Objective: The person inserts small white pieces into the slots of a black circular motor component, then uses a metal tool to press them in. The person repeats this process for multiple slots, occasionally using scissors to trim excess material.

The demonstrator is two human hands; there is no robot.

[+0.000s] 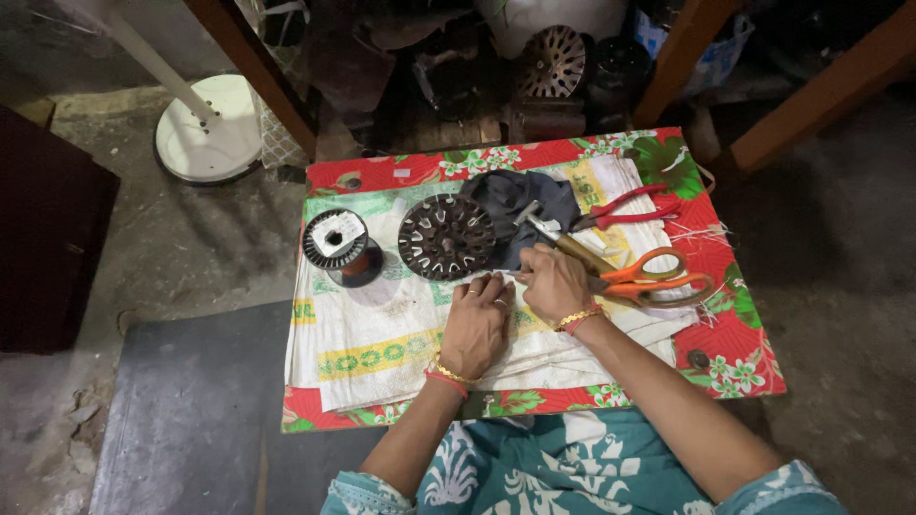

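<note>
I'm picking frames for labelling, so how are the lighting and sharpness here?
Head view: the white sack is evenly lit and sharp, the left hand and right hand show no blur; the shelf space behind is dark and murky; straight edges bow slightly near the corners.

The orange-handled scissors (649, 277) lie flat on the white woven sack (382, 334), at its right edge, handle loops pointing right and blades pointing left under the right hand (553, 283). That hand rests curled over the blade end; whether it grips them cannot be told. The left hand (477, 324) lies palm down on the sack just beside it, fingers (482, 286) pointing towards the round dark metal stator core (446, 236), which lies flat just above the fingertips, its slotted teeth ringing an open centre.
</note>
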